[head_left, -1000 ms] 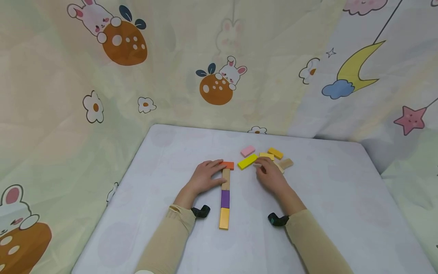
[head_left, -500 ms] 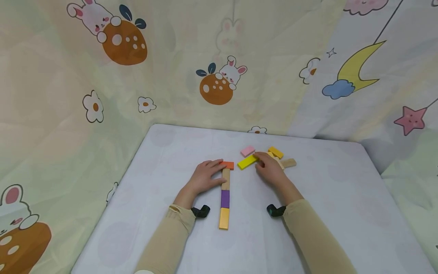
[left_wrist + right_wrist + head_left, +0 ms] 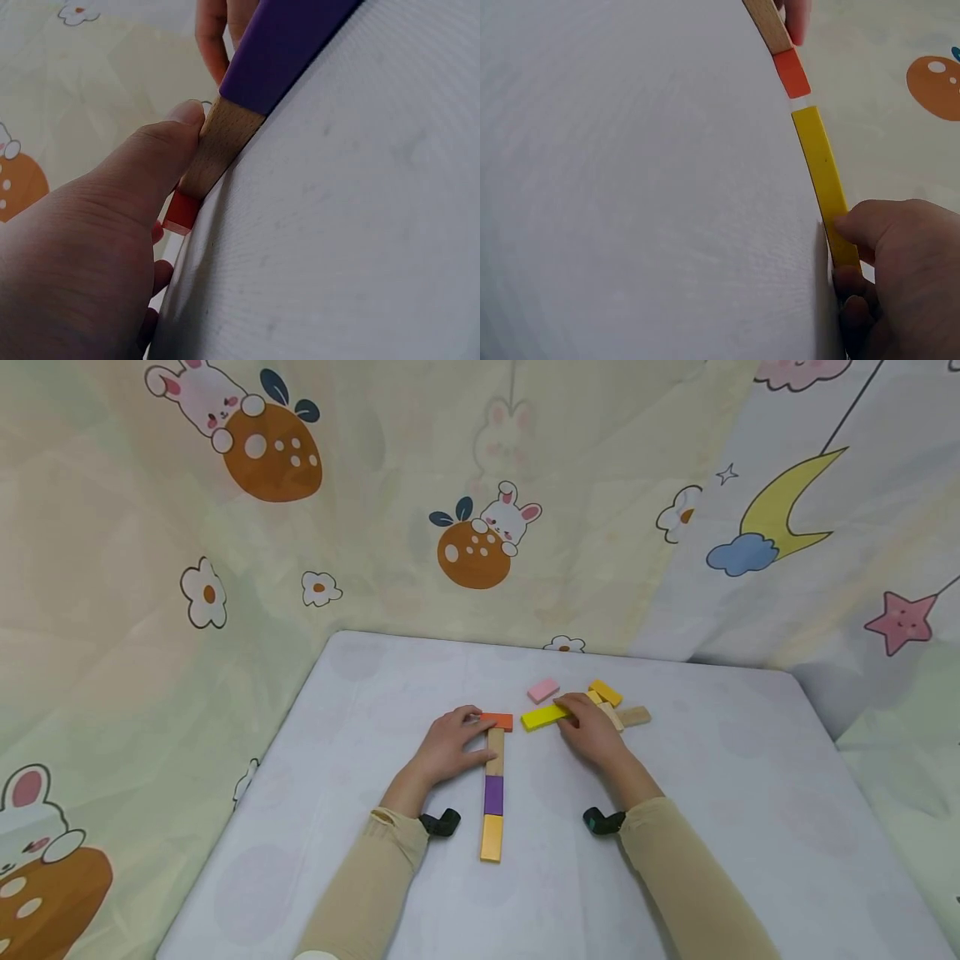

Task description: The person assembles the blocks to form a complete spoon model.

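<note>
My left hand lies beside a column of flat wooden blocks. Its fingertips touch the orange block set crosswise at the far end; its thumb rests along the side of the plain wood block below that. Toward me follow a purple block and a golden-yellow block, end to end. My right hand pinches the right end of a bright yellow block between thumb and fingers. That block's free end points at the orange one, with a small gap between them.
Behind the yellow block lies a pink block. Past my right hand are a deep-yellow block, a plain wood block and others partly hidden by the hand. A printed cloth hangs behind the white-covered table.
My right hand has moved slightly left and away from me onto the yellow block, which has turned a little flatter. The plain block at right has slid right. My left hand has barely moved.
</note>
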`<state>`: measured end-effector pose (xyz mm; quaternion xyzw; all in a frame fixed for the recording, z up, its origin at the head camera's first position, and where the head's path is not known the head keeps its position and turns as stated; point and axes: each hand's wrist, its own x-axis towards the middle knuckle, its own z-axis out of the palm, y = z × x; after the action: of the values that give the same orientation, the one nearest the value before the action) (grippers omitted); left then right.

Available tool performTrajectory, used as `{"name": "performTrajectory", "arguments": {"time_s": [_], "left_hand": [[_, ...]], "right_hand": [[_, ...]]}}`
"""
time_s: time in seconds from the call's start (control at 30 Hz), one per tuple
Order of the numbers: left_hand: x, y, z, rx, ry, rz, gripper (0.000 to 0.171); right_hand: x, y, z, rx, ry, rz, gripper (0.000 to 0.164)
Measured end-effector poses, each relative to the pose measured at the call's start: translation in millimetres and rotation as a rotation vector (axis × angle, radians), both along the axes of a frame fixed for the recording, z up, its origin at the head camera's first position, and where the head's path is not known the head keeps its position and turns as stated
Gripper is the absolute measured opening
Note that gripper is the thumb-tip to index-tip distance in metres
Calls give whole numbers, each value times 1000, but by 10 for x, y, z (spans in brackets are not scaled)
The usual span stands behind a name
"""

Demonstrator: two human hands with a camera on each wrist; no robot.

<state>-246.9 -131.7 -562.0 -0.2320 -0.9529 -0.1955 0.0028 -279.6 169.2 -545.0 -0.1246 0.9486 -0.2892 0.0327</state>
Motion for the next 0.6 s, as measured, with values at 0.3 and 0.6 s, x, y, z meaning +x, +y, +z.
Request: {"name": "performTrajectory", "arguments": {"time_s": [0.3,0.6], "left_hand": [[8,-7,14,4,19,-22,62],[10,-5,22,-1,20,-34,62]], "right_hand": [[22,4,-17,14,34,-21,40],[33,27,-38,-13,47,-36,36]]}}
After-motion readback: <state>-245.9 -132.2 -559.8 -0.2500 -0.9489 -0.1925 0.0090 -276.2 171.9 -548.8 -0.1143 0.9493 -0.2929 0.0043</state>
